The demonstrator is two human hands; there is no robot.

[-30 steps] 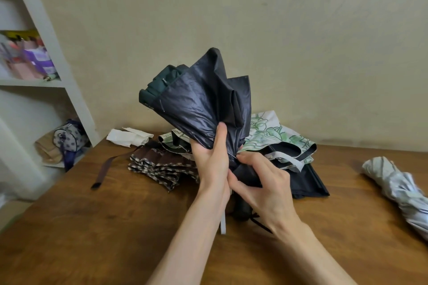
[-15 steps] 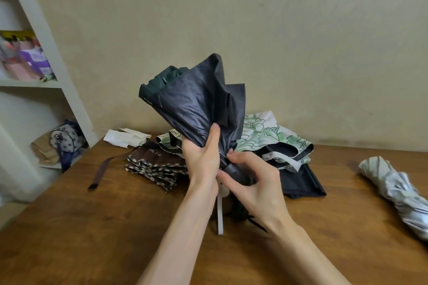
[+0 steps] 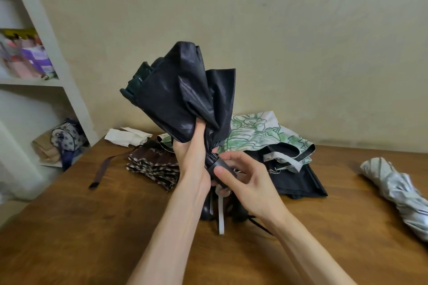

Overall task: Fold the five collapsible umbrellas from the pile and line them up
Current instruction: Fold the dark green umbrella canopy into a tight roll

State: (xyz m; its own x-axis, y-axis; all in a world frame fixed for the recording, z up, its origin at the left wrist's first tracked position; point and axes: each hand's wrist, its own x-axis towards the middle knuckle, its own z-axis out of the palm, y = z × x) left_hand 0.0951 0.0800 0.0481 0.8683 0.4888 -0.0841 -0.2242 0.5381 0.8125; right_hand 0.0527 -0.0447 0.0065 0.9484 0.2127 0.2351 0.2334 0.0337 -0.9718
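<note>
Head view. My left hand (image 3: 190, 159) grips the dark umbrella (image 3: 183, 99) at the base of its canopy: the fingers are wrapped around the gathered cloth, and one fingertip is pressed up into a fold. The umbrella is held above the table (image 3: 92, 227), canopy up and tilted left, in front of the pile (image 3: 254, 136).

Change over the last second: my right hand (image 3: 245, 183) has left the loose cloth at the canopy's edge and shifted down to the neck. Its thumb and curled fingers now pinch a dark band (image 3: 218, 168) just below my left hand. The pleats are drawn in closer than they were, and the peak of cloth at the top has rounded off. A pale strap (image 3: 221, 215) hangs down between my wrists. Which umbrella it belongs to cannot be told.

Reading: the gathering of this canopy appears nearly complete, and the work seems to be passing to the wrap-and-fasten step. One silver umbrella (image 3: 398, 192) lies rolled at the right, well apart from the pile. The patterned ones in the pile remain unfolded, so most of the task is judged still ahead.
</note>
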